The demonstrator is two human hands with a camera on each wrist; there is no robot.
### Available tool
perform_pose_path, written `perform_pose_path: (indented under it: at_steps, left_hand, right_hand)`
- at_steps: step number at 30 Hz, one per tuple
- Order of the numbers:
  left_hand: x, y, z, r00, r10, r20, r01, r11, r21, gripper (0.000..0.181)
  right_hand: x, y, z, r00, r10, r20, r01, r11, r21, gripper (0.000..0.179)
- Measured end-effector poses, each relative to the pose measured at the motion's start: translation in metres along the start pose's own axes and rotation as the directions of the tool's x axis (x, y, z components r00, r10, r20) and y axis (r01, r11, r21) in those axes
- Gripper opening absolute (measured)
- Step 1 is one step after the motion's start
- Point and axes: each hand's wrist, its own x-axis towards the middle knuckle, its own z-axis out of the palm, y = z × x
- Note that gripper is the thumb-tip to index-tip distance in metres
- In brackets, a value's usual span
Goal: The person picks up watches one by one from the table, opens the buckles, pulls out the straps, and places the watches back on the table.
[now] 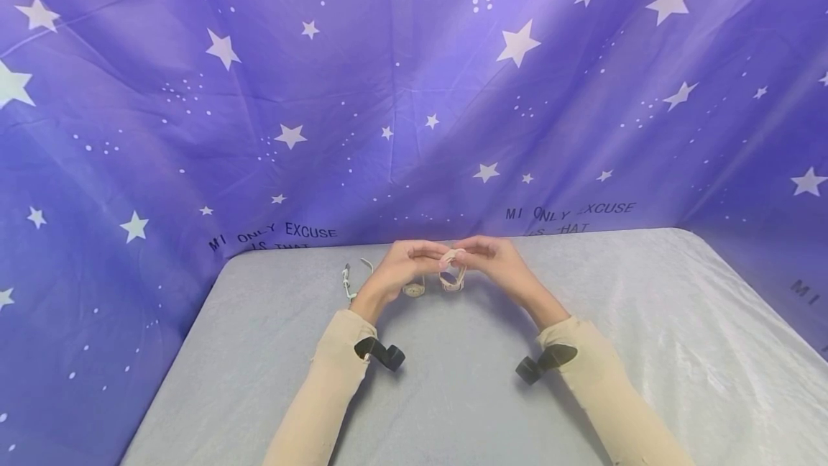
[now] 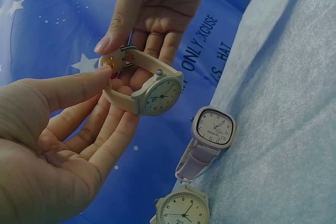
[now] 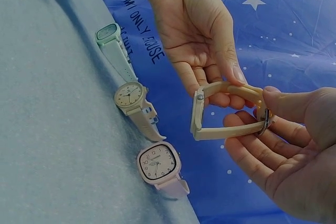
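Observation:
A beige wristwatch (image 2: 161, 98) with a pale dial is held up between both hands, its strap bent into a loop. My left hand (image 1: 396, 268) pinches the strap between thumb and fingers. From the other side my right hand (image 1: 498, 261) grips the strap by the buckle (image 3: 265, 122), thumb on top and fingers curled beneath. Thumbs of both hands come close together at the overlapping strap ends. In the right wrist view the watch case appears edge-on, with its crown facing up.
On the grey cloth-covered table (image 1: 446, 394) lie a square pink watch (image 3: 157, 163), a round beige watch (image 3: 129, 96) and a mint-green watch (image 3: 108, 34) in a row. A purple-blue star-printed curtain (image 1: 388, 92) hangs behind the far edge.

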Motion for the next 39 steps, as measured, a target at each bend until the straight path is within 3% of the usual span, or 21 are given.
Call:
perform_pose_path:
  at_steps: [39]
  left_hand:
    - [0.0004, -0.0014, 0.0004, 1.000, -0.013, 0.001, 0.013, 1.000, -0.027, 0.037]
  right_hand:
    - [-0.0003, -0.0023, 0.0003, 0.999, 0.021, -0.026, -0.019, 0.997, 0.069, 0.028]
